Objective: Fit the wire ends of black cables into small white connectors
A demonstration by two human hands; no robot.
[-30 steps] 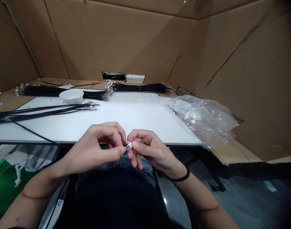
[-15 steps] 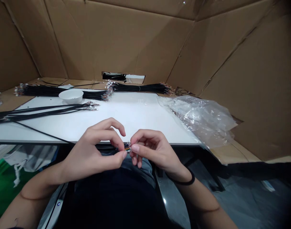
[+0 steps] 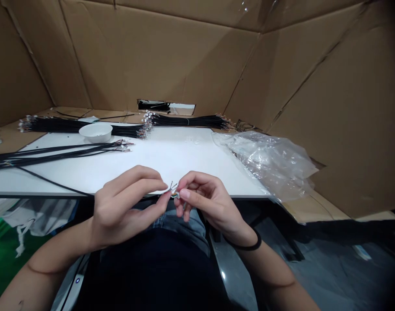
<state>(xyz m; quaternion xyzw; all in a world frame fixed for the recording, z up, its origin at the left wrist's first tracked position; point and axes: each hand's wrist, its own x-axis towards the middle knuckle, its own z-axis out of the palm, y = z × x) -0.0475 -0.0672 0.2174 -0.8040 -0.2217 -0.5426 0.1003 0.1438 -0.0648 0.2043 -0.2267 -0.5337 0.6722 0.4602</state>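
My left hand (image 3: 132, 205) pinches the wire end of a black cable between thumb and fingers, over the table's front edge. Thin coloured wires (image 3: 174, 194) fan out past its fingertips, some dark and some orange and green. My right hand (image 3: 204, 201) is closed, thumb against index finger, on a small white connector (image 3: 177, 195) where the coloured wires end. The two hands are close together, with only the short wires between them. The cable's body (image 3: 55, 180) runs left across the table and passes behind my left hand.
Bundles of black cables (image 3: 184, 121) with white connectors lie along the back of the white table (image 3: 184, 155). More loose cables (image 3: 71, 151) lie at left, near a white bowl (image 3: 96, 132). Clear plastic bags (image 3: 269, 162) cover the right side. Cardboard walls (image 3: 158, 52) enclose the table.
My left hand has turned and its fingers have straightened and closed in around the wires. Thin dark wires now stick up between the hands. My right hand stays nearly in place.
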